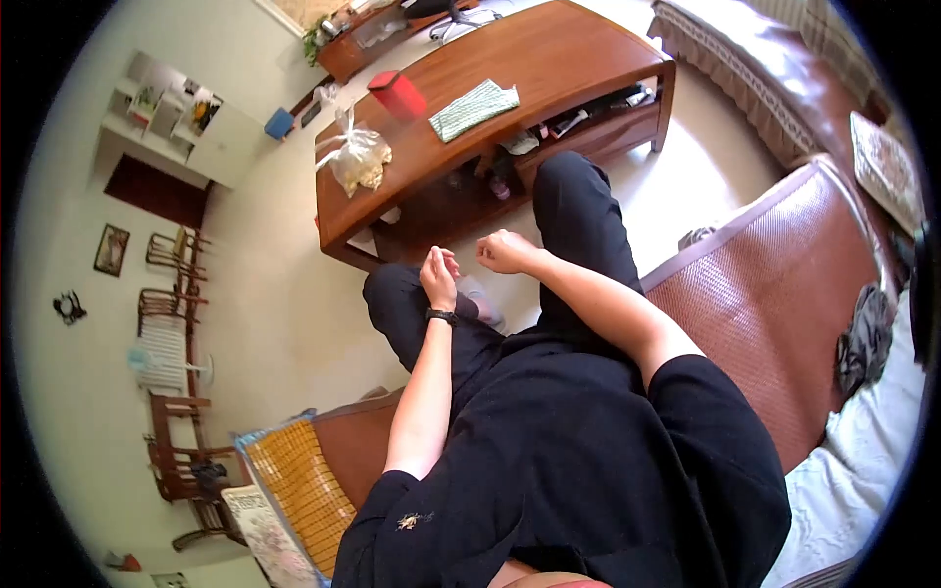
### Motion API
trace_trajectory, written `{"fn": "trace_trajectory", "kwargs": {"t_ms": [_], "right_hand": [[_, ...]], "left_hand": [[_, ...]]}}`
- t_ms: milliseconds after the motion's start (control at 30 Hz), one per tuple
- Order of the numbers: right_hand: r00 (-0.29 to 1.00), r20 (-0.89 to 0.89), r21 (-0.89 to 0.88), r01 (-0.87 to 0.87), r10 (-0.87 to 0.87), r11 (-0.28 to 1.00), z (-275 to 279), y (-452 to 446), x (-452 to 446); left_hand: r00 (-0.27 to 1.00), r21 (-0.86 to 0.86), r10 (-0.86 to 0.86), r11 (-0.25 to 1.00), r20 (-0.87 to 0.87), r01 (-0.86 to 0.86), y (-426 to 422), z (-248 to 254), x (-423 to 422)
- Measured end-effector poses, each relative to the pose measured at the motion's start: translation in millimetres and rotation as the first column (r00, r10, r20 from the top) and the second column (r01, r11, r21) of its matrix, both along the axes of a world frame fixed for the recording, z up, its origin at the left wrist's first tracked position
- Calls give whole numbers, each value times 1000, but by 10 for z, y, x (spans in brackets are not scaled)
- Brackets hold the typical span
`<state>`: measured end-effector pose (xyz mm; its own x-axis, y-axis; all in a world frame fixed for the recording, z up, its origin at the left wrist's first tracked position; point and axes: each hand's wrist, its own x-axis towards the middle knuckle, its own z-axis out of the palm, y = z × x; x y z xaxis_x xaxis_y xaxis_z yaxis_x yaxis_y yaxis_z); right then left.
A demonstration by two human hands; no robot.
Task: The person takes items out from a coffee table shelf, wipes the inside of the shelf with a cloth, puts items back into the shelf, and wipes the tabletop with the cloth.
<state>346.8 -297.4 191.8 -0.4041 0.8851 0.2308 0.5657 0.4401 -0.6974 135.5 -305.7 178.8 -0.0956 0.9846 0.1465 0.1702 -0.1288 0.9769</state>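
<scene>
My left hand (439, 276), with a dark watch (442, 316) on its wrist, is raised above my left knee. Its fingers are loosely bent and a little apart, and I see nothing in them. My right hand (505, 252) hovers beside it, the two apart. Its fingers are curled in, back of the hand up, so anything inside is hidden. Beyond both hands stands a wooden coffee table (549, 59). On it are a knotted clear plastic bag (361, 157) with yellowish pieces inside, a red box (397, 95) and a folded green-and-white cloth (474, 110).
My knees are close to the table's front edge, where a lower shelf (441, 206) holds small items. A woven mat (774, 294) covers the seat at right, with a dark crumpled cloth (865, 338) on it. Wooden chairs (176, 451) line the left wall.
</scene>
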Motion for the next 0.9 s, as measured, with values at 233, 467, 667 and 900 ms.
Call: {"fn": "trace_trajectory", "kwargs": {"t_ms": [233, 467, 667, 900], "right_hand": [[999, -31, 61, 28, -26, 998, -212, -21, 114], [992, 128, -4, -14, 14, 1000, -284, -39, 255], [989, 103, -100, -96, 106, 990, -40, -196, 342], [826, 545, 63, -210, 142, 976, 559, 533, 364]], "left_hand": [[978, -103, -18, 995, -207, -3, 5, -85, 75], [953, -164, -69, 986, -296, 20, 117, -10, 148], [915, -142, -127, 987, -382, 78, 458, 112, 292], [641, -218, -397, 914, -657, 343, 1450, -344, 417]]}}
